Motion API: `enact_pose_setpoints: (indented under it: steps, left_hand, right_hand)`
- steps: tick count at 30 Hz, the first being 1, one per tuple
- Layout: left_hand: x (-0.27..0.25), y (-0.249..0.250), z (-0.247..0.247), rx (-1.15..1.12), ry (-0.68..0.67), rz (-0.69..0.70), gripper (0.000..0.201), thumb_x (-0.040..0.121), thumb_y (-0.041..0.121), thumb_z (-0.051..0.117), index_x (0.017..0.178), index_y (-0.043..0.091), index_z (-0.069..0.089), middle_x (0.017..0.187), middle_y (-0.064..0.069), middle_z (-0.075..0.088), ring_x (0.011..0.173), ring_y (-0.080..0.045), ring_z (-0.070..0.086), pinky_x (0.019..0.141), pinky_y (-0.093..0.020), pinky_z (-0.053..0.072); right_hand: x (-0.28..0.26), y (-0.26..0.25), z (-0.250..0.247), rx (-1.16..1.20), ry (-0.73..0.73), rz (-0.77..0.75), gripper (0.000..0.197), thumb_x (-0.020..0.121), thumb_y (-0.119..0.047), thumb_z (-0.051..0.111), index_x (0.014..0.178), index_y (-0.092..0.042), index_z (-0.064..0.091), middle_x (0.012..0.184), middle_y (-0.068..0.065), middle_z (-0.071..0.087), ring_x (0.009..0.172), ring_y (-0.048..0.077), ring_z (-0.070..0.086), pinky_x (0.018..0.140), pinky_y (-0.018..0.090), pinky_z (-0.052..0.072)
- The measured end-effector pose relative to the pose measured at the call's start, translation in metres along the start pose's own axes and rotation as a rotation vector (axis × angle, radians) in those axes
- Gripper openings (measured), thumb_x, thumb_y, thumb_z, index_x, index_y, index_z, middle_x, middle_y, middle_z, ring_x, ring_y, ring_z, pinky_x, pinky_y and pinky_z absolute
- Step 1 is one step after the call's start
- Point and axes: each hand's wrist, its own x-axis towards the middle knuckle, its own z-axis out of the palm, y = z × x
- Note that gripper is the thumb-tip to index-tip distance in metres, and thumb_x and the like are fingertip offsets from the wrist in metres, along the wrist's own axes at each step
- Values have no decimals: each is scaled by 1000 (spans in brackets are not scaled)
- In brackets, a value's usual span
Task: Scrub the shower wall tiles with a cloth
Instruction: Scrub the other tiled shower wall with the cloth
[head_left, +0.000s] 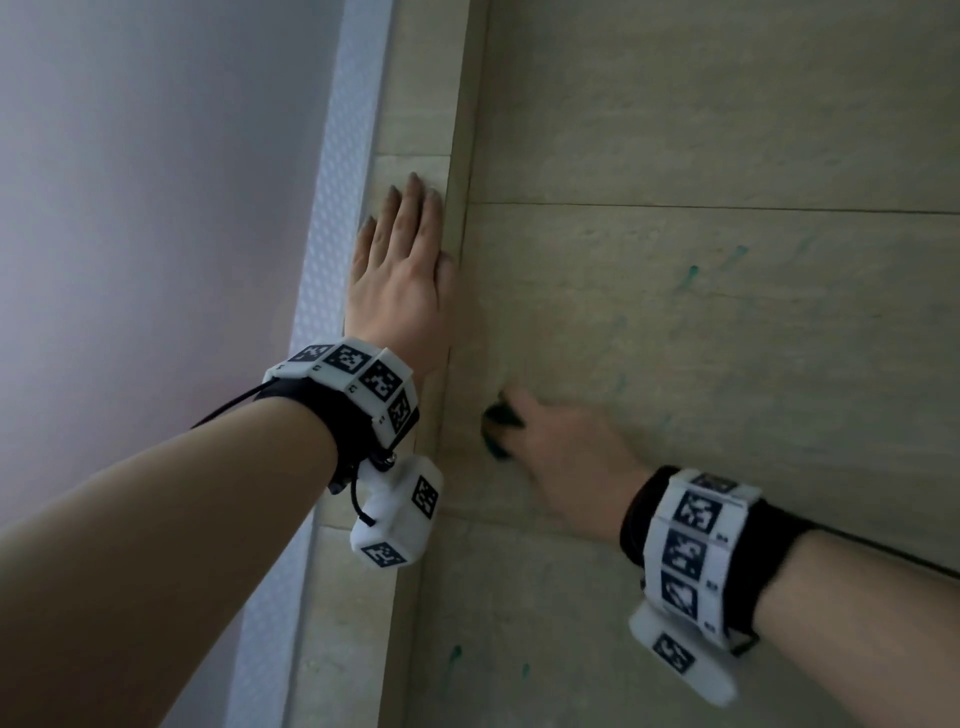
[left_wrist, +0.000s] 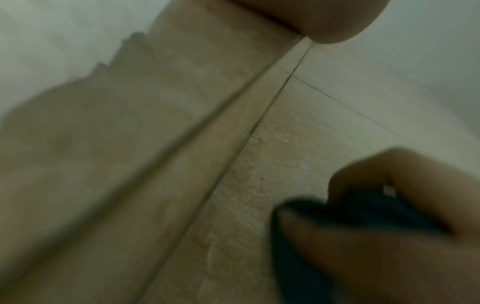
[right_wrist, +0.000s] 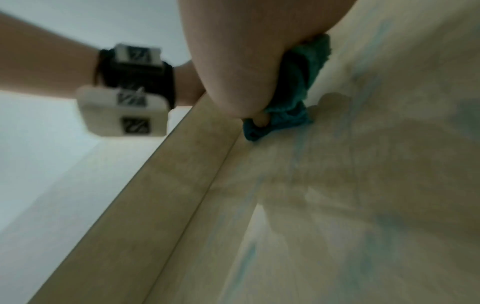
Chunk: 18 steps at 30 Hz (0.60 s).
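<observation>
Beige shower wall tiles (head_left: 701, 338) carry faint teal smears and drips (head_left: 692, 273). My right hand (head_left: 561, 441) grips a bunched dark teal cloth (head_left: 501, 418) and presses it on the tile close to the inner corner. The right wrist view shows the cloth (right_wrist: 293, 96) wadded under the curled fingers, against the tile (right_wrist: 363, 185). My left hand (head_left: 400, 260) lies flat with straight fingers on the narrow side tile (head_left: 410, 88) beside the corner. In the left wrist view the right hand (left_wrist: 389, 236) and the cloth (left_wrist: 350, 207) are blurred.
A white textured frame strip (head_left: 332, 234) runs up the left of the narrow tile, with a pale wall (head_left: 130, 208) beyond it. A dark grout line (head_left: 727, 207) crosses the main wall above my right hand. More teal drips (head_left: 456, 656) sit low near the corner.
</observation>
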Motion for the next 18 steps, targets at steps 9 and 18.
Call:
enact_pose_setpoints:
  steps: [9,18]
  left_hand:
    - [1,-1,0,2,-10,-12,52,104,25,23,153,16,9,162,0,2,148,-13,-3,117,-25,-9]
    - [-1,-1,-1,-4,-18,-3,52,104,25,22,153,16,9,162,0,1,148,-13,-4,118,-26,-9]
  right_hand:
    - [14,50,-25,52,242,367,41,90,0,48,128,-10,54,142,11,27,89,39,58,74,40,50]
    - [-19,3,9,-144,28,-180,36,54,-7,79,89,-12,74,91,8,66,44,19,49,36,22,33]
